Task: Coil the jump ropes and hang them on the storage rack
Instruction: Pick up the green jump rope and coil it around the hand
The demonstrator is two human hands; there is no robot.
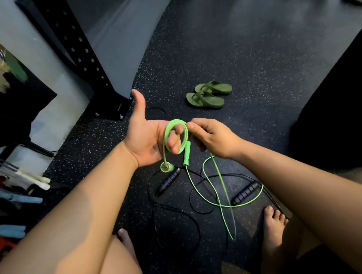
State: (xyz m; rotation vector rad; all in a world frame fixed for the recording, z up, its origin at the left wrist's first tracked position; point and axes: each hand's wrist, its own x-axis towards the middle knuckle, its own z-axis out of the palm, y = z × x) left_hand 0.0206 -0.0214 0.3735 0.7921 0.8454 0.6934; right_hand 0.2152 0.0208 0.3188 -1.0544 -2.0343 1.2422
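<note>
Head view looks down on both forearms held out over the speckled floor (257,62), with the green jump rope (221,177) caught between the hands. The left hand (147,140) is turned palm up with its thumb stuck out straight, and its bent fingers hook through a small loop of the rope. One green handle (187,153) hangs just below those fingers, and a second green end (166,167) dangles under the heel of the palm. The right hand (211,138) pinches the cord at the loop's right side, touching it just beside the left fingertips. From that pinch the slack falls straight down and toward the person, then sprawls in wide crossing bends on the floor between the bare feet. So the uncoiled length lies below and nearer the body than either hand, on the right hand's side, and the next wrap probably falls to the right hand, drawing cord up and round the left fingers. The black jump rope (169,179) lies loose on the floor under the green one, so lifting slack may snag it. A black perforated upright (77,49), possibly the rack, stands well off to the upper left.
</note>
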